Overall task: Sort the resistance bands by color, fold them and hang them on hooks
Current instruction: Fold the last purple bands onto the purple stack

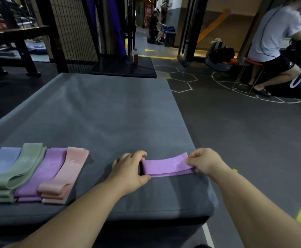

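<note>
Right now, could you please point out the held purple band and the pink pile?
held purple band (165,166), head view, middle of its top layer.
pink pile (63,176), head view, top band.

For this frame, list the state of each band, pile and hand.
Purple band: folded double, held at both ends over the mat.
Left hand: grips its left end.
Right hand: pinches its right end.
Blue pile: folded, leftmost on the mat.
Green pile: folded, beside blue.
Purple pile: folded, between green and pink.
Pink pile: folded, rightmost.
</note>
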